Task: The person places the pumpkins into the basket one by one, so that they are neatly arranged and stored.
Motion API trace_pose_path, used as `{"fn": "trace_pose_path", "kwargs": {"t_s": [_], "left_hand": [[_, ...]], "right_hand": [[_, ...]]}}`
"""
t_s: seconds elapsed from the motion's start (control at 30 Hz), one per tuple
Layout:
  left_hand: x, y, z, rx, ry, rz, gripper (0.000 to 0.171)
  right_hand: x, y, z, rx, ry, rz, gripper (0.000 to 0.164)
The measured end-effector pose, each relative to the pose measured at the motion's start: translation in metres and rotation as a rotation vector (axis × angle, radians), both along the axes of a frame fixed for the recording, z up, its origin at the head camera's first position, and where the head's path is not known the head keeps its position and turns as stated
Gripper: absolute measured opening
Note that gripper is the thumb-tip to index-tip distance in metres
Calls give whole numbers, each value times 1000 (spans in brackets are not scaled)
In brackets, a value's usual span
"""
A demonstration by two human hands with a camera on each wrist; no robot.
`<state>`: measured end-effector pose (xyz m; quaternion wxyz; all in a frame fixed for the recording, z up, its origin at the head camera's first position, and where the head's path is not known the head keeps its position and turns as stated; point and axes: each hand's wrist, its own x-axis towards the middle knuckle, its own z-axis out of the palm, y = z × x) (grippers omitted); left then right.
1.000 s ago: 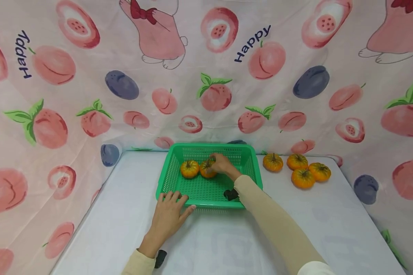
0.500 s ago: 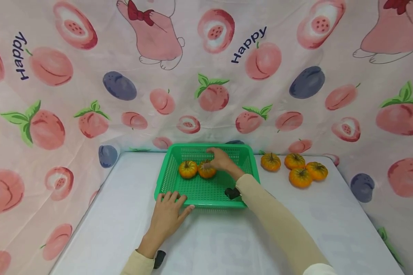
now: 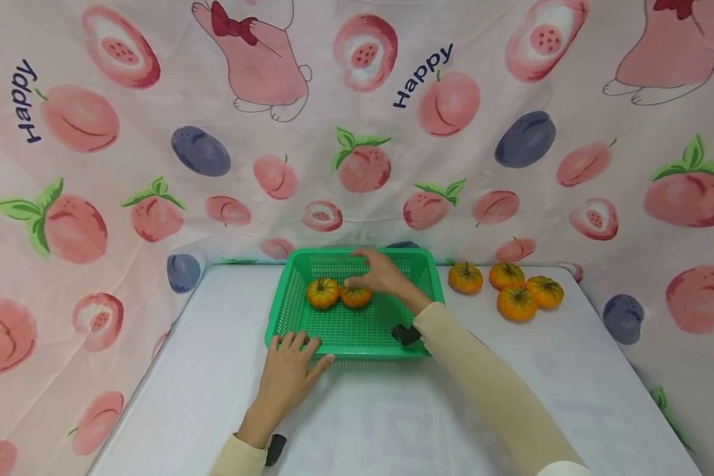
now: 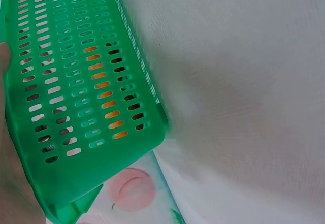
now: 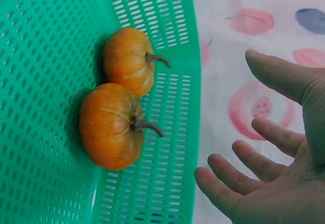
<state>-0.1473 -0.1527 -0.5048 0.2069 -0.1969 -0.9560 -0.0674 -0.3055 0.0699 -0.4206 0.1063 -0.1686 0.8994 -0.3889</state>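
A green plastic basket [image 3: 363, 353] with slotted walls stands on the white table. Two small orange pumpkins sit side by side against its back left: a left pumpkin [image 3: 319, 295] and a right pumpkin [image 3: 357, 300], both with stems in the right wrist view. My left hand [image 3: 287, 375] holds the basket's front left rim, fingers bent over it and thumb along the outside. Above the right pumpkin is my right hand [image 3: 383, 274], thumb and fingers spread, holding nothing. In the right wrist view a gap shows between these fingers [image 5: 223, 186] and both pumpkins.
Several more orange pumpkins [image 3: 516, 304] lie on the table [image 3: 571, 370] to the right of the basket. Behind the table hangs a fruit-patterned cloth [image 3: 309, 165]. Black wrist-worn devices [image 3: 406, 334] show at both wrists, the right one over the basket.
My right hand has let go of the right pumpkin, lifted away and spread its fingers. The left hand stays on the rim. The head view has shifted slightly.
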Motion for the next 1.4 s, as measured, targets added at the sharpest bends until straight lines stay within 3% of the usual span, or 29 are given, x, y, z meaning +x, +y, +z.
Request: {"fn": "trace_pose_path", "kwargs": {"t_s": [0.33,0.63,1.4], "left_hand": [[-1,0,-1,9,19,-4,40],[-1,-3,0,27,0,8,38],[-1,-1,-4,7,19,7,39]], "right_hand": [[16,8,17,-56,45,13,71],[37,16,31,-79,155,43,68],[70,45,23,-233,192,12,66]]}}
